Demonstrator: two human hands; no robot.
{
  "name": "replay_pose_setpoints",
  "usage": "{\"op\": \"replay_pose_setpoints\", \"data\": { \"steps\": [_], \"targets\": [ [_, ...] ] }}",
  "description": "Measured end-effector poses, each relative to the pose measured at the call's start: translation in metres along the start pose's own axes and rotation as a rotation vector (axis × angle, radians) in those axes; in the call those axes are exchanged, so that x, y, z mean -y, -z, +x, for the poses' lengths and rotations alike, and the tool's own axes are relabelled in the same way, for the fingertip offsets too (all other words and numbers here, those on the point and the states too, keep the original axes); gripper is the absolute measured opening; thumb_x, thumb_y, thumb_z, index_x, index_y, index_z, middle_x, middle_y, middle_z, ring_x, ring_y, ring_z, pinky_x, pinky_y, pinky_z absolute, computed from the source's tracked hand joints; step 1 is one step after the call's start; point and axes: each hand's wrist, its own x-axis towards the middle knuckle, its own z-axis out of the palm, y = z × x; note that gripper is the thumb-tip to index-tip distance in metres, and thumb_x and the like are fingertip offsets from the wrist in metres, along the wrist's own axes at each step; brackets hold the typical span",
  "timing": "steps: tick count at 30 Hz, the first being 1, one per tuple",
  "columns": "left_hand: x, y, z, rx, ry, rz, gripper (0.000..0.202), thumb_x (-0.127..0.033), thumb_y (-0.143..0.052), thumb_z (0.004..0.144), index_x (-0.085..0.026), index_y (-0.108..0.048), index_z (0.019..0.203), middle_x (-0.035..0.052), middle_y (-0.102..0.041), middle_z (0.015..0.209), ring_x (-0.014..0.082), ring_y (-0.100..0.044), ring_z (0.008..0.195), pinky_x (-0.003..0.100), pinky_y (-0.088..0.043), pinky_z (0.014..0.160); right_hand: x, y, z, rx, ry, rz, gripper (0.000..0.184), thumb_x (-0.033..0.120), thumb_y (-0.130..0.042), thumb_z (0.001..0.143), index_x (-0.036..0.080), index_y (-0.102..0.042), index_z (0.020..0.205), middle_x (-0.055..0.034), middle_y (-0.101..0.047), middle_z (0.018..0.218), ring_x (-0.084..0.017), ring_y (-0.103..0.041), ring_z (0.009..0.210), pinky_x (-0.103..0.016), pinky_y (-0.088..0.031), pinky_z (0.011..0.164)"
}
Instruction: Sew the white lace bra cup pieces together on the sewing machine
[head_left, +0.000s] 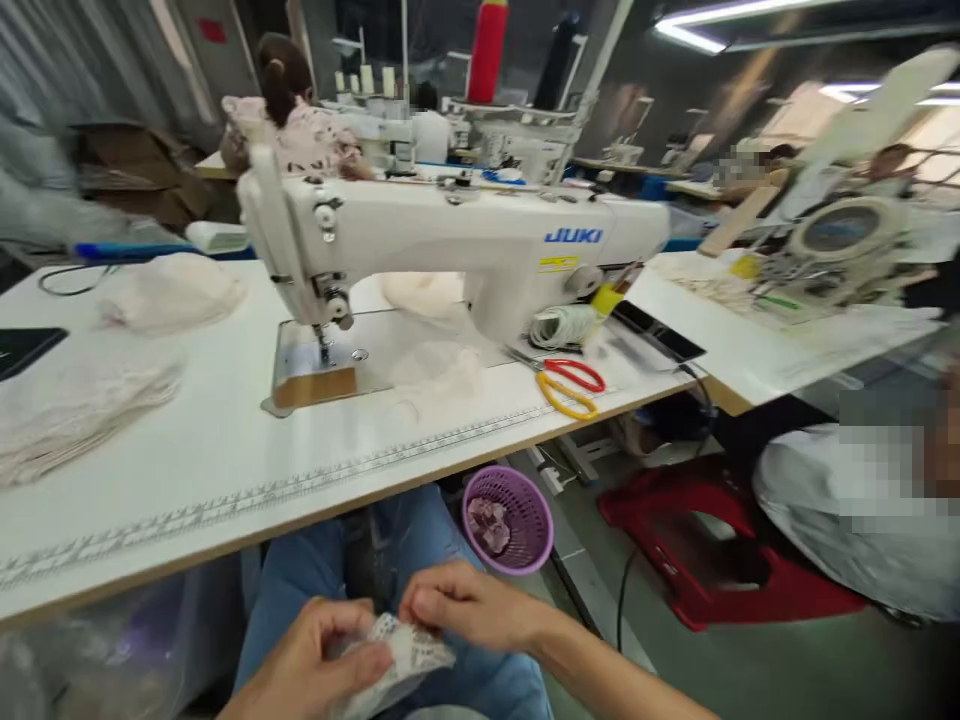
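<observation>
Over my lap, my left hand (319, 655) is closed around a piece of white patterned lace fabric (422, 652), thumb on top. My right hand (469, 605) has its fingers pinched together at the upper edge of the same fabric; the fingertips are partly hidden. In front of both hands, a white sewing machine (420, 225) stands on the table (225, 440). Scissors (566, 385) with one red and one yellow handle lie on the tabletop, right of the needle area. Thin pale fabric (442, 370) rests beside the machine's needle plate.
A measuring tape strip (270, 490) runs along the table's front edge. Stacked pale fabric (82, 410) and a pale bundle (176, 290) lie on the left. Below the table is a purple basket (529, 505) with scraps; a red stool (690, 540) stands right. Other people sit nearby.
</observation>
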Motion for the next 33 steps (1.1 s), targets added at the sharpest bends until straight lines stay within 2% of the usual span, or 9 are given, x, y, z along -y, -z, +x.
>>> {"op": "replay_pose_setpoints", "data": {
  "steps": [5, 10, 14, 18, 22, 25, 29, 33],
  "targets": [
    [0.000, 0.008, 0.000, 0.053, -0.004, -0.019, 0.044, -0.060, -0.068, 0.063, -0.016, -0.070, 0.060, -0.0008, -0.056, 0.064, 0.0166, -0.048, 0.064, 0.024, -0.037, 0.058, 0.002, -0.003, -0.001, 0.047, -0.019, 0.016, 0.066, 0.072, -0.034, 0.081, 0.011, -0.060, 0.079, -0.0008, -0.051, 0.068, -0.010, -0.046, 0.061, -0.022, -0.040, 0.060],
    [0.003, 0.008, 0.001, 0.086, -0.030, 0.002, 0.043, -0.059, -0.068, 0.064, -0.016, -0.071, 0.061, -0.0019, -0.052, 0.063, 0.0153, -0.043, 0.062, 0.023, -0.035, 0.057, 0.010, -0.007, 0.002, 0.041, -0.039, -0.040, 0.072, 0.077, -0.031, 0.077, 0.011, -0.060, 0.077, -0.0014, -0.052, 0.068, -0.010, -0.046, 0.061, -0.022, -0.039, 0.058],
    [0.005, 0.010, 0.001, 0.080, -0.048, 0.041, 0.042, -0.057, -0.068, 0.064, -0.016, -0.068, 0.057, -0.0022, -0.050, 0.062, 0.0154, -0.042, 0.061, 0.023, -0.035, 0.058, 0.015, -0.007, 0.005, 0.062, -0.064, -0.121, 0.069, 0.074, -0.029, 0.080, 0.012, -0.058, 0.076, -0.0003, -0.050, 0.067, -0.010, -0.045, 0.062, -0.021, -0.037, 0.057],
    [0.006, 0.012, 0.000, 0.079, 0.006, 0.108, 0.041, -0.059, -0.066, 0.064, -0.018, -0.066, 0.059, -0.0013, -0.051, 0.067, 0.0169, -0.044, 0.065, 0.024, -0.037, 0.061, 0.017, -0.008, 0.007, 0.098, -0.074, -0.210, 0.052, 0.060, -0.039, 0.086, 0.012, -0.057, 0.075, 0.0020, -0.045, 0.064, -0.008, -0.039, 0.059, -0.019, -0.032, 0.052],
    [0.007, 0.013, 0.000, 0.050, -0.015, 0.107, 0.046, -0.064, -0.064, 0.062, -0.018, -0.066, 0.061, -0.0014, -0.049, 0.066, 0.0177, -0.043, 0.067, 0.024, -0.036, 0.063, 0.017, -0.011, 0.008, 0.081, -0.123, -0.208, 0.028, 0.040, -0.055, 0.081, 0.013, -0.058, 0.076, 0.0032, -0.046, 0.061, -0.007, -0.038, 0.056, -0.018, -0.030, 0.050],
    [0.005, 0.015, 0.002, 0.124, -0.047, 0.012, 0.054, -0.069, -0.064, 0.059, -0.016, -0.063, 0.061, -0.0028, -0.044, 0.063, 0.0151, -0.038, 0.062, 0.023, -0.030, 0.056, 0.015, -0.011, 0.009, 0.067, -0.134, -0.179, 0.024, 0.036, -0.057, 0.079, 0.013, -0.059, 0.076, 0.0034, -0.047, 0.061, -0.007, -0.039, 0.055, -0.017, -0.032, 0.050],
    [0.003, 0.017, 0.004, 0.210, -0.074, -0.063, 0.057, -0.070, -0.062, 0.062, -0.014, -0.061, 0.061, -0.0048, -0.038, 0.058, 0.0124, -0.031, 0.056, 0.025, -0.021, 0.051, 0.015, -0.008, 0.009, 0.073, -0.139, -0.146, 0.022, 0.035, -0.059, 0.077, 0.013, -0.059, 0.076, 0.0032, -0.048, 0.061, -0.007, -0.040, 0.055, -0.017, -0.032, 0.051],
    [0.004, 0.017, 0.002, 0.072, 0.019, 0.006, 0.043, -0.057, -0.070, 0.060, -0.015, -0.062, 0.062, -0.0029, -0.043, 0.063, 0.0162, -0.041, 0.065, 0.024, -0.032, 0.059, 0.023, -0.006, 0.008, 0.034, -0.119, -0.218, 0.019, 0.032, -0.059, 0.076, 0.013, -0.059, 0.072, 0.0034, -0.047, 0.059, -0.007, -0.040, 0.055, -0.018, -0.032, 0.051]
  ]
}}
